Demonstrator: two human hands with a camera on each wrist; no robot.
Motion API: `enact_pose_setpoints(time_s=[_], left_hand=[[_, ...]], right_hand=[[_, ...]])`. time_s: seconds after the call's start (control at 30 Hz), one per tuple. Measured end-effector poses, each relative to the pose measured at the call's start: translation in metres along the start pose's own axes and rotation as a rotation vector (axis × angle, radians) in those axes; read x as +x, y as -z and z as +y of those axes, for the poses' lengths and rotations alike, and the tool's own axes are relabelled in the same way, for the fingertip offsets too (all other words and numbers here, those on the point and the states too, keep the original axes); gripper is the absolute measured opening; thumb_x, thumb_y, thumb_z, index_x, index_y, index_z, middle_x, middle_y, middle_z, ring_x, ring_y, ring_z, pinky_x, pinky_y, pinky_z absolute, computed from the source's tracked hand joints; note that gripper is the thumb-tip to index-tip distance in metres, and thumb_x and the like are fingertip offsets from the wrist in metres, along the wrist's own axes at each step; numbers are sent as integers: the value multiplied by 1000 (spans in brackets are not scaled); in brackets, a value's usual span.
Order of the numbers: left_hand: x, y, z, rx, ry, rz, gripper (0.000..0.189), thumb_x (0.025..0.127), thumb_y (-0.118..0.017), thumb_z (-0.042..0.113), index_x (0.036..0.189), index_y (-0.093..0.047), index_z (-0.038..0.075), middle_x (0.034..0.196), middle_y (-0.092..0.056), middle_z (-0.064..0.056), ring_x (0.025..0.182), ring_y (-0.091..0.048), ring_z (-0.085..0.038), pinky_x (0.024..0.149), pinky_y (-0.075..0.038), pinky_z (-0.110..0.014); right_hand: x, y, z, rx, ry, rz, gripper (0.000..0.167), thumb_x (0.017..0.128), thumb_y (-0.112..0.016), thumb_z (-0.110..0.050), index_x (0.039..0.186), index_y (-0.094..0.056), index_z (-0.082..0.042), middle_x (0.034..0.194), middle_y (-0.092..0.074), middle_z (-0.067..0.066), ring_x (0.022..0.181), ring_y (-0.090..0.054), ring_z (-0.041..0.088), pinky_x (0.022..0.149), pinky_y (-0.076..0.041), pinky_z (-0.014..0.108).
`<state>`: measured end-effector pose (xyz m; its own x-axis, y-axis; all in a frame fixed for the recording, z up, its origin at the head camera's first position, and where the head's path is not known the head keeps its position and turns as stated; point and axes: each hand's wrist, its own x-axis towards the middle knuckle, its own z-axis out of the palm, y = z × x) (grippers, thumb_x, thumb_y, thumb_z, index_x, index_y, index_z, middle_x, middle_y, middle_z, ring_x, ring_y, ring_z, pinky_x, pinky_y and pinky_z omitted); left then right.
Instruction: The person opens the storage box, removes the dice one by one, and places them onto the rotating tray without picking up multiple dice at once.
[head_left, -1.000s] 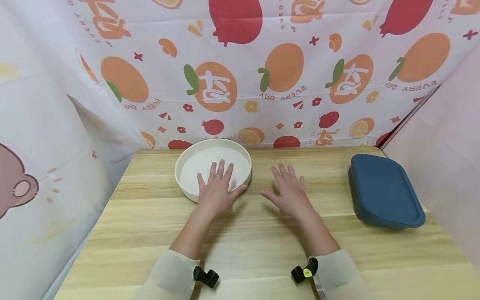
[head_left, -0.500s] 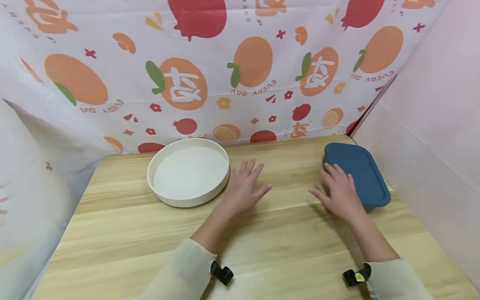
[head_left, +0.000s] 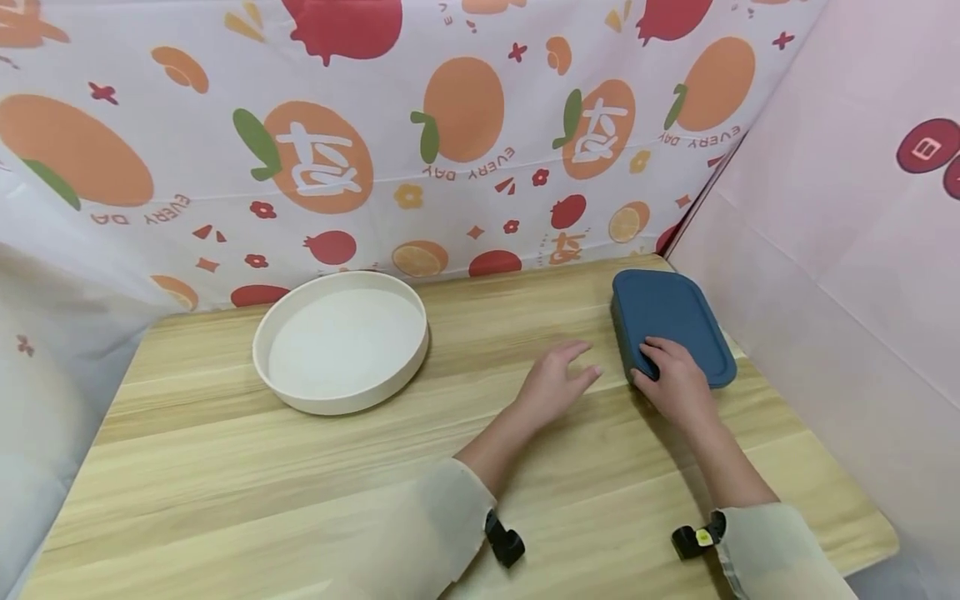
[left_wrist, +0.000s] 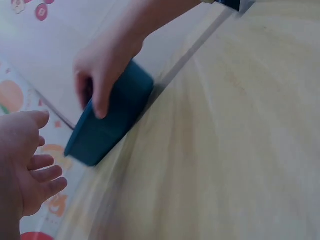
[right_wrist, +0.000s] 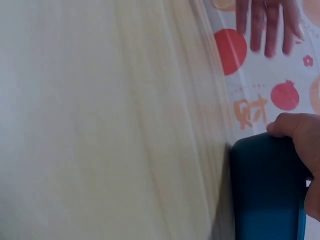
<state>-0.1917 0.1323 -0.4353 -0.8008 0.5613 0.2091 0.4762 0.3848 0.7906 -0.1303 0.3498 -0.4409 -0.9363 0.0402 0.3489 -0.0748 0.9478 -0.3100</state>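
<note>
A dark blue food container (head_left: 667,310) with a flat lid stands at the back right of the table. My right hand (head_left: 678,390) is at its near left corner, fingers over the lid and thumb against the side wall. In the left wrist view, the thumb and fingers of that right hand (left_wrist: 102,65) grip the container's edge (left_wrist: 122,112). My left hand (head_left: 553,385) hovers to the left of the container, its fingers relaxed and holding nothing. The left wrist view shows a gap between the left hand (left_wrist: 25,165) and the container.
A round, cream-coloured tray (head_left: 347,342) with a low rim sits at the back left of the wooden table (head_left: 315,483). Behind it hangs a fruit-print cloth (head_left: 457,200). A pale pink cloth wall (head_left: 847,275) runs along the right side, close to the container.
The head view has turned right. Both hands have moved right, from the tray's side toward the container. My right hand has taken hold of the container's edge; the left hand has left the tray.
</note>
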Motion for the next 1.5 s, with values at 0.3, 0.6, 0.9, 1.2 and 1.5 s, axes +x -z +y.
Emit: enact_pose_setpoints(time_s=[0.3,0.6,0.9,1.2,1.5], left_hand=[[-8,8,-14,-69,108,14,48,99,-59,36,141,-54,14,146,-53,-6,135,-50,-21,108,-50,-39],[-24,40,-40,-105,200,178,47,97,-63,34,139,-56,13,141,-57,-9,130,-54,-24,108,-50,-43],[-43,54,-63,-148,208,371,43,95,-67,22,135,-60,9,139,-59,-8,131,-54,-24,106,-52,-45],[-55,52,-77,-266,116,492,37,92,-70,12,127,-64,2,129,-65,-13,122,-61,-23,102,-55,-37],[-56,63,-79,-375,53,544,38,93,-68,12,129,-62,1,126,-66,-19,117,-64,-29,100,-56,-41]], right_hand=[[20,-30,-50,81,212,78,45,79,-82,-14,117,-68,5,127,-64,19,121,-57,39,101,-53,53],[45,-55,-100,134,348,45,40,79,-80,-11,115,-70,2,126,-66,18,121,-59,36,107,-49,51],[53,-71,-140,187,287,-63,40,84,-76,-16,119,-69,0,131,-62,16,126,-54,35,110,-47,49],[45,-68,-162,47,268,16,31,77,-84,-18,105,-77,-8,94,-60,8,89,-54,29,68,-54,42],[52,-59,-179,27,301,6,31,78,-84,-18,105,-77,-6,88,-62,8,78,-56,26,61,-54,41]])
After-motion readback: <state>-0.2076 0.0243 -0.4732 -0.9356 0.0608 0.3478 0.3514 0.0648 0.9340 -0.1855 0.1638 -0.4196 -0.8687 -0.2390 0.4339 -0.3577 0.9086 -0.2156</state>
